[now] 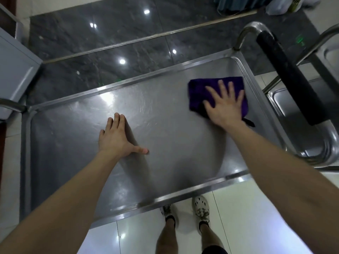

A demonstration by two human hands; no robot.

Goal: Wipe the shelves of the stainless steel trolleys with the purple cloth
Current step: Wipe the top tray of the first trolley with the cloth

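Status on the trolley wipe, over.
Right hand flat on purple cloth, far right corner of top shelf. Left hand open, braced on shelf. Second trolley close on right.

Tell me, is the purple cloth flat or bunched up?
Flat: the cloth lies as a rectangle on the shelf, under the right hand, fingers straight.

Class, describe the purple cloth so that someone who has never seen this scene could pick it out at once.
Start at the stainless steel trolley shelf that fills the middle of the view. Go to its far right corner, beside the black-padded push handle. There the purple cloth lies flat under the right hand, the only dark, soft thing on the bare metal.
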